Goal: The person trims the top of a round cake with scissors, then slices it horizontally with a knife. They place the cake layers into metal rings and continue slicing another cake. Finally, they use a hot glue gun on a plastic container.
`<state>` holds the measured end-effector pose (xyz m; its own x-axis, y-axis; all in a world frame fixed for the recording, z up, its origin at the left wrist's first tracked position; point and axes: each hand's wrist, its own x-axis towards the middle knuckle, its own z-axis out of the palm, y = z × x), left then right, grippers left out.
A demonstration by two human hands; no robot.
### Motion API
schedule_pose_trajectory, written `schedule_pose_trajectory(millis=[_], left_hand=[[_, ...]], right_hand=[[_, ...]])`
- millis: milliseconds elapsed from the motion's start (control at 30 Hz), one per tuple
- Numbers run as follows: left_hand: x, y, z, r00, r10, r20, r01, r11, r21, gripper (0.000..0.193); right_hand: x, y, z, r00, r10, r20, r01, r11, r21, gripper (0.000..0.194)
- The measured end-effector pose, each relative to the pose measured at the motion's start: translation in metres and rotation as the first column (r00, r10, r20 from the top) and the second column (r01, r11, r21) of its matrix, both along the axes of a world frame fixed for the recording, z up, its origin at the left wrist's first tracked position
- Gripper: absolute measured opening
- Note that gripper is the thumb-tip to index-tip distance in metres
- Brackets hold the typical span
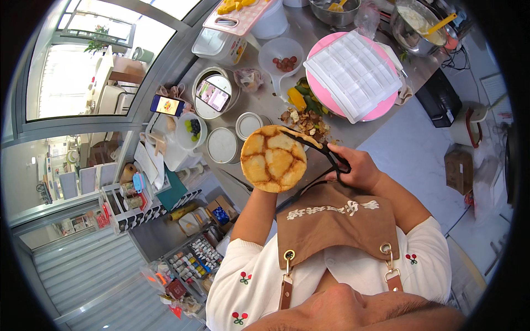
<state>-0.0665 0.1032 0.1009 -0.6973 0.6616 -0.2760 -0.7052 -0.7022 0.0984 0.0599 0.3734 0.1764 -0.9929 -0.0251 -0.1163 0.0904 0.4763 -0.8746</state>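
A round sponge cake layer [273,159] with a browned, cracked top lies over my left hand [265,195], which supports it from beneath. The cake hides that hand's fingers; only the wrist side shows. My right hand [355,167] grips black-handled scissors [331,159], whose blades reach the cake's upper right rim. Along the blades runs a thin strip of cake crust [304,137], partly parted from the rim. Just beyond the scissors, brown cake crumbs and trimmings [310,126] lie heaped on the steel table [364,132], beside yellow and green fruit peels [302,97].
A pink turntable [389,97] bears a clear divided plastic box [354,74]. Round cake tins [222,145] stand left of the cake, with phones [213,95] behind. Farther back are a strainer of grapes [265,51], a pink cutting board [244,20] and a bowl of cream [414,33].
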Motion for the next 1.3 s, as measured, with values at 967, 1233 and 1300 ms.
schedule_pose_trajectory(millis=[967,1233,1300], left_hand=[[-0.024,-0.019,0.053,0.796,-0.593,0.122,0.601,0.748,-0.284,0.038],[-0.042,-0.015,0.059,0.674,-0.727,0.132,0.724,0.615,-0.312,0.036],[-0.049,-0.014,0.057,0.64,-0.755,0.143,0.749,0.572,-0.334,0.035]], right_hand=[[-0.049,0.031,-0.018,0.84,0.298,-0.454,-0.25,0.954,0.164,0.072],[-0.064,0.033,-0.012,0.734,0.335,-0.59,-0.217,0.94,0.265,0.07],[-0.067,0.033,-0.008,0.749,0.381,-0.542,-0.261,0.922,0.287,0.069]])
